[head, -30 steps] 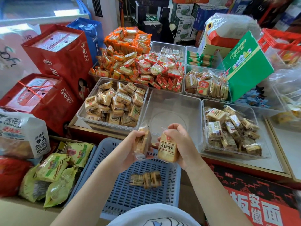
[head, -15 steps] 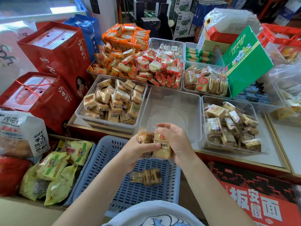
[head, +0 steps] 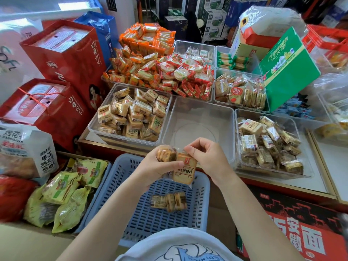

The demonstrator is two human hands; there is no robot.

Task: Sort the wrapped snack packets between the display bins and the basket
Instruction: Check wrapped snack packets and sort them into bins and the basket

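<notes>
Shop counter crowded with bins: above the basket (head: 120,187), your left hand (head: 156,166) and right hand (head: 209,159) are each pinching a light, crinkly, breakable packet (head: 183,172); grip edges.

a pale blue slotted basket (head: 116,187) is showing a grid pattern; tan snack packets (head: 185,171) are carrying dark print; clear bins (head: 199,113) are sitting beside red gift boxes (head: 62,59) and yellow-green striped bags (head: 62,187).
</notes>
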